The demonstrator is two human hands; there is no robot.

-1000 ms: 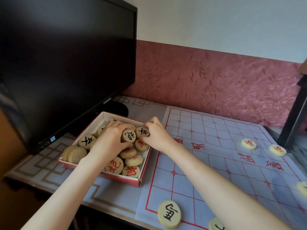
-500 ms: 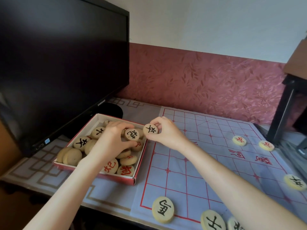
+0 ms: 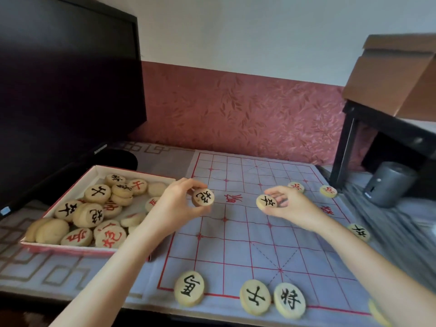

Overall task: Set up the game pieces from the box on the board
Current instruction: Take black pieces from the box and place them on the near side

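Note:
A cloth game board [image 3: 238, 244] with a red grid covers the desk. To its left sits a shallow red-edged box [image 3: 77, 182] holding several round wooden pieces [image 3: 94, 214] with red or black characters. My left hand [image 3: 175, 204] holds a black-marked piece [image 3: 203, 197] over the board's left edge. My right hand [image 3: 289, 205] holds another black-marked piece [image 3: 266, 201] above the middle of the board. Three black-marked pieces [image 3: 256, 300] lie along the near edge. Two red-marked pieces [image 3: 328, 191] and one black piece [image 3: 359, 232] lie at the right side.
A dark monitor [image 3: 63, 90] stands behind the box at the left. At the right are a black stand [image 3: 351, 138] with a cardboard box [image 3: 396, 76] on it and a grey cylinder [image 3: 387, 184]. A patterned red wall runs behind.
Both hands lifted a piece each out of the box and carried it right, over the board. The right hand went furthest, to mid-board. The camera view also shifted right.

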